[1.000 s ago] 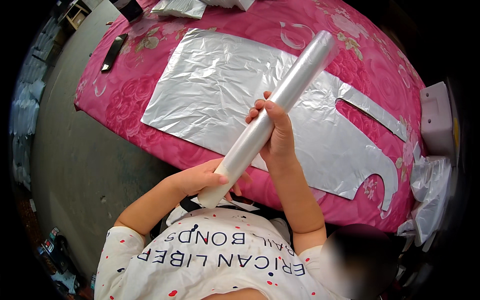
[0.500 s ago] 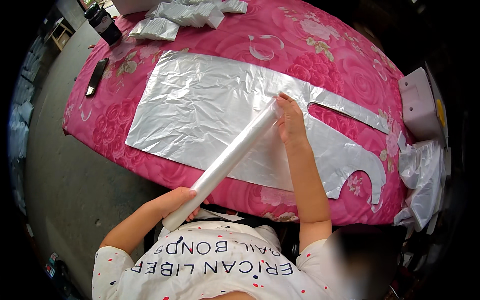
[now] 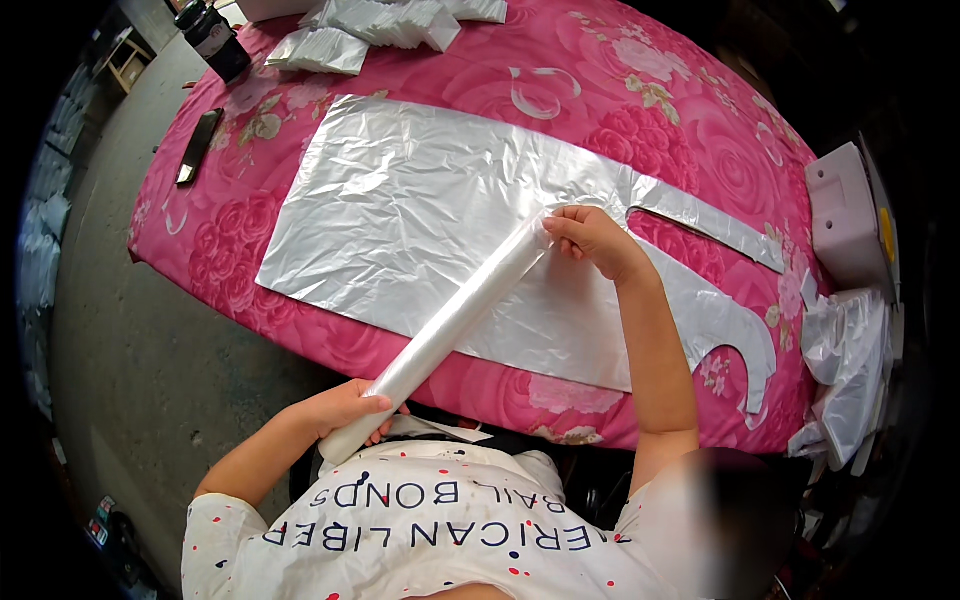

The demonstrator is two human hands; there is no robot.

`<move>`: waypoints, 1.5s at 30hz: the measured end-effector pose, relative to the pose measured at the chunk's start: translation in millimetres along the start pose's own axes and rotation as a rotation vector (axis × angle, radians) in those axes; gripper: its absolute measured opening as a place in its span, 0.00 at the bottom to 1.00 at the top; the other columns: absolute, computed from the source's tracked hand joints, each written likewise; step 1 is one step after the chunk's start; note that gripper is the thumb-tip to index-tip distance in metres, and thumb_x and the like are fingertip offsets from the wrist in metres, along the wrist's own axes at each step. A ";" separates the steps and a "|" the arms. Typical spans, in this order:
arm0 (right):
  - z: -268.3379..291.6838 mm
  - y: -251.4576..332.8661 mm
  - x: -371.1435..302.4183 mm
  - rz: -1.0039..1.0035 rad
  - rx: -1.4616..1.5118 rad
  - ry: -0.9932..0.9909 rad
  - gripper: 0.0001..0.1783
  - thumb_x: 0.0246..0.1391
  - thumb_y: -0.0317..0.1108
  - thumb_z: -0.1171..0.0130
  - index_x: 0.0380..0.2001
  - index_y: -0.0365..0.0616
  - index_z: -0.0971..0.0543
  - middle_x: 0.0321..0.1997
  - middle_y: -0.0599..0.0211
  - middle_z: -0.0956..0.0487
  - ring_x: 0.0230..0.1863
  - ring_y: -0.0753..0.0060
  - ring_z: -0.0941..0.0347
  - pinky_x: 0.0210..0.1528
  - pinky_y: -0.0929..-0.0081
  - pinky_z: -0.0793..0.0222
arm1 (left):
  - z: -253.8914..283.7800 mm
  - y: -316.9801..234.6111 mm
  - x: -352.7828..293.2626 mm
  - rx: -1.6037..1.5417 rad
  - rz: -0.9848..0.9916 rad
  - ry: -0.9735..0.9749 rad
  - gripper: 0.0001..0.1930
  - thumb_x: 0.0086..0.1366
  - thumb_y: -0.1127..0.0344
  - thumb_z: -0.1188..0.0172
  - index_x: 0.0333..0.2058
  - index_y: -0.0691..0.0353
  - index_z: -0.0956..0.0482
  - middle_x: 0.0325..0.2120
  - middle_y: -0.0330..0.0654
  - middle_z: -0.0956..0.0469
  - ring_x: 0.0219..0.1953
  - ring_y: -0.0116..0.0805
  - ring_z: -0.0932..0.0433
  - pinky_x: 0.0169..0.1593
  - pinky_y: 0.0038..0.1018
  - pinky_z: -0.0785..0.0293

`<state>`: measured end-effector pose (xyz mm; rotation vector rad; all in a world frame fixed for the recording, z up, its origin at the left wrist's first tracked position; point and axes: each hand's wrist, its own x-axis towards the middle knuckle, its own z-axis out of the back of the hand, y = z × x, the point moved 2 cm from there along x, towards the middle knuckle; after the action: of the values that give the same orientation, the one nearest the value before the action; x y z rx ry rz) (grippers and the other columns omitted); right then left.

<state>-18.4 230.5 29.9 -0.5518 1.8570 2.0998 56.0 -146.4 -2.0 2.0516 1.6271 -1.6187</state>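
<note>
A long roll of clear plastic film (image 3: 440, 338) slants from my lap up over the table. My left hand (image 3: 357, 408) is wrapped round its lower end. At the upper end, my right hand (image 3: 585, 238) pinches the film's edge between thumb and fingers. Beneath the roll lies a flat stack of silvery-white plastic bags (image 3: 390, 190), wrinkled on top. The stack has a narrow slot and a curved cut-out at its right side, like handles.
Folded white packets (image 3: 390, 25) lie at the far side beside a dark jar (image 3: 212, 42). A black phone (image 3: 199, 147) rests on the left of the pink flowered tablecloth (image 3: 225, 235). At the right edge stand a pale box (image 3: 848, 210) and crumpled plastic bags (image 3: 845, 345).
My right hand has turned and shifted slightly down at the roll's upper end, its forearm swinging right. My left hand keeps its hold, nearly still.
</note>
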 end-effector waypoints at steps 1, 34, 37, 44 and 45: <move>0.0 -0.1 -0.3 -0.004 0.003 0.012 0.11 0.51 0.39 0.41 0.30 0.42 0.23 0.19 0.78 0.29 0.19 0.89 0.38 0.22 0.90 0.44 | -0.2 0.7 0.7 0.004 0.006 0.000 0.28 0.55 0.44 0.41 0.42 0.65 0.27 0.22 0.36 0.28 0.23 0.23 0.27 0.30 0.20 0.27; 117.3 -33.2 17.7 0.232 -0.232 -0.543 0.09 0.53 0.31 0.45 0.30 0.35 0.23 0.21 0.73 0.26 0.21 0.84 0.35 0.25 0.83 0.38 | 45.4 -76.4 -33.0 0.878 0.016 0.125 0.27 0.51 0.55 0.34 0.45 0.67 0.27 0.35 0.42 0.22 0.38 0.31 0.25 0.44 0.26 0.32; 98.5 -28.1 29.9 0.182 -0.327 -0.504 0.08 0.52 0.31 0.45 0.30 0.36 0.23 0.20 0.73 0.27 0.20 0.84 0.36 0.24 0.81 0.39 | 6.4 -147.5 -10.1 1.336 -0.068 -0.080 0.24 0.48 0.53 0.35 0.39 0.65 0.24 0.29 0.49 0.21 0.33 0.43 0.23 0.39 0.31 0.30; 76.4 -8.8 48.2 0.219 -0.400 -0.429 0.09 0.52 0.32 0.44 0.30 0.36 0.22 0.20 0.74 0.28 0.21 0.84 0.36 0.25 0.80 0.39 | -27.7 -160.6 50.7 1.490 -1.241 -0.156 0.19 0.49 0.62 0.36 0.38 0.65 0.28 0.45 0.48 0.30 0.47 0.46 0.30 0.49 0.38 0.32; 75.5 -9.9 49.6 0.218 -0.386 -0.426 0.09 0.52 0.32 0.45 0.30 0.36 0.23 0.19 0.74 0.28 0.21 0.84 0.36 0.25 0.80 0.39 | -30.8 -152.9 60.5 1.585 -1.181 -0.030 0.21 0.51 0.59 0.38 0.41 0.66 0.29 0.48 0.49 0.32 0.50 0.47 0.32 0.52 0.38 0.34</move>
<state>-65.1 304.7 5.8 0.0350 1.3335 2.4944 -42.9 -20.2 45.8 0.7472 1.7257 -4.2510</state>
